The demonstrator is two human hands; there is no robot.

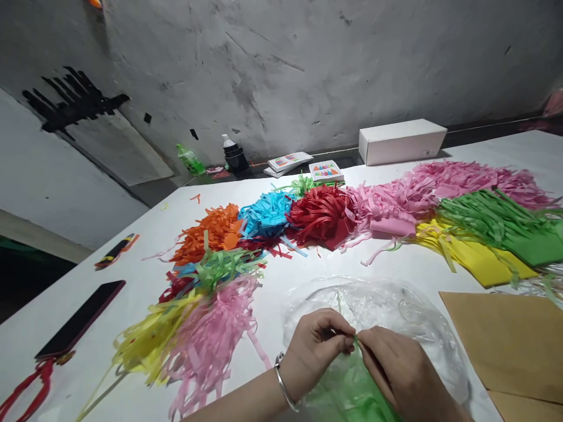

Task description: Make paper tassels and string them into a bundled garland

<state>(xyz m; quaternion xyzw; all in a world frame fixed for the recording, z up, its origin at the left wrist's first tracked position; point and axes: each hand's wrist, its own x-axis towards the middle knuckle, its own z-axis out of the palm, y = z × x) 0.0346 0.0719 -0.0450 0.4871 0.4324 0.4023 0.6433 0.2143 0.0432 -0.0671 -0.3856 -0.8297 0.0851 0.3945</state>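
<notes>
My left hand (313, 347), with a silver bangle (285, 384) at its wrist, is closed in a pinch. My right hand (402, 366) is closed too, its fingertips meeting the left ones. Between them both pinch the narrow top of green tissue paper (347, 391), which widens below toward the bottom edge. Whether that top is twisted or knotted is too small to tell. Beneath and behind the hands spreads a crumpled clear plastic bag (422, 316). Closest beyond the left hand lies a pink fringed tissue tassel (215, 346).
Tassel bundles in orange (209, 231), blue (268, 214), red (323, 214), pink (396, 199), yellow (484, 258) and green (505, 220) arc across the white table. Brown paper (505, 334) lies right; a phone (81, 316) and red-handled scissors (33, 384) left. A white box (402, 142) stands behind.
</notes>
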